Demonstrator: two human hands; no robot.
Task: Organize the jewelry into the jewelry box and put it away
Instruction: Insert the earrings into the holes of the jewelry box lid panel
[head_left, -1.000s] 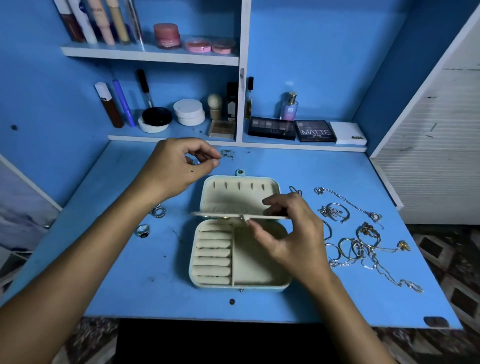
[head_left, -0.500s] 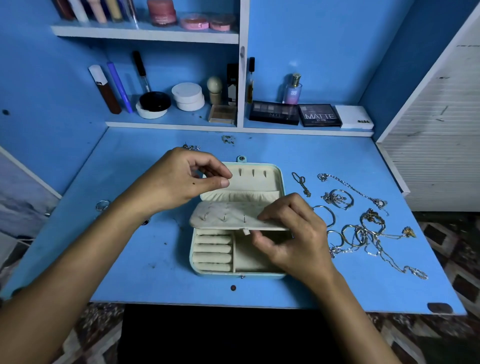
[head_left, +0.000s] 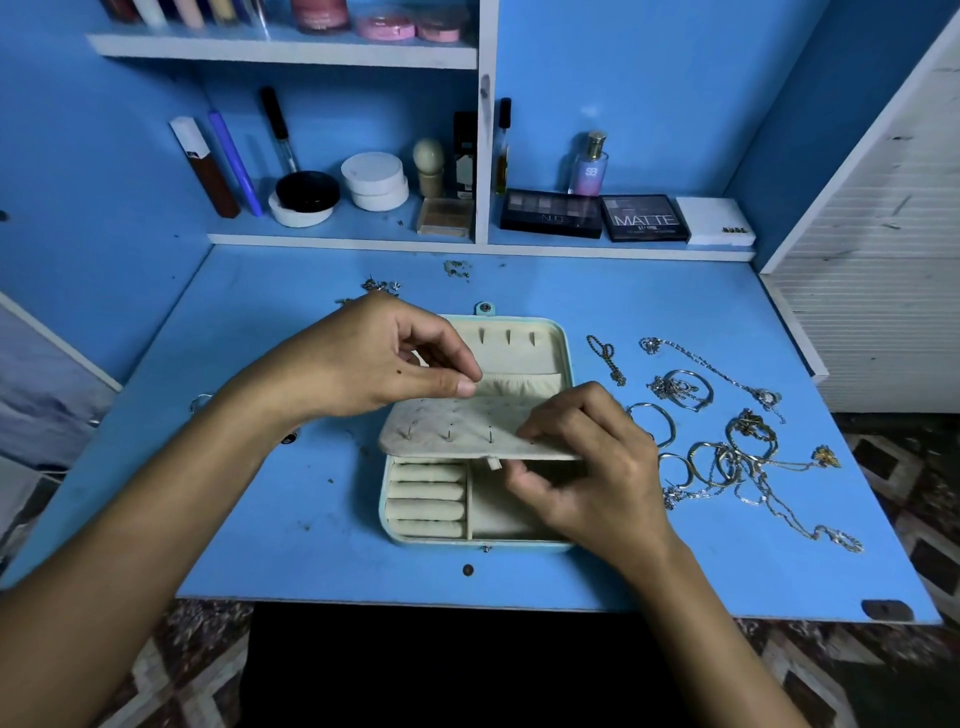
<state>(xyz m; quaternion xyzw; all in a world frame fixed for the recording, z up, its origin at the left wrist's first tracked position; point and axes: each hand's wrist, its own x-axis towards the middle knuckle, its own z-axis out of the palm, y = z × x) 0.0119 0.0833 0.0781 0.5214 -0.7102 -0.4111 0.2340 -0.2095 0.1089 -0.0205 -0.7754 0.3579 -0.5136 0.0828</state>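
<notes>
Earring step: padded earring flap of open jewelry box is being gripped by right hand; left hand is pinching, apparently, an earring, next needing seating through a flap hole.

"MATTE" in large white letters on the lid of the black eyeshadow palette on the lower shelf | "NUDE" faint on the front edge of the dark palette to its left | "NUDE" small, dark on the white box at right | "SB" on the perfume bottle behind them
</notes>
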